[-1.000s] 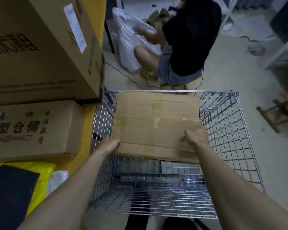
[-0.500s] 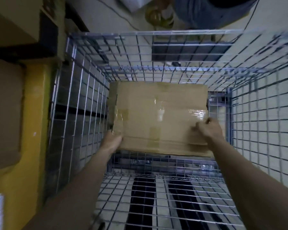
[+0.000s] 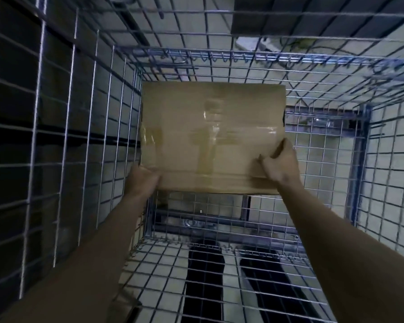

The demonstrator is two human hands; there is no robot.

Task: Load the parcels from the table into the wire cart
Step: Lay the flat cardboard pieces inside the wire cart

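A brown cardboard parcel, sealed with clear tape, is deep inside the wire cart, close to its left wall and near the mesh floor. My left hand grips the parcel's near left corner from below. My right hand grips the near right edge, thumb on top and fingers curled around the side. Whether the parcel rests on the cart floor I cannot tell.
Wire walls rise on all sides of the parcel. The cart's mesh floor shows to the right of the parcel and in front of it. My dark trouser legs are visible through the near wall.
The parcel has gone from the cart's top rim down into the cart, and my view has followed it inside. Both hands kept their grip on it.
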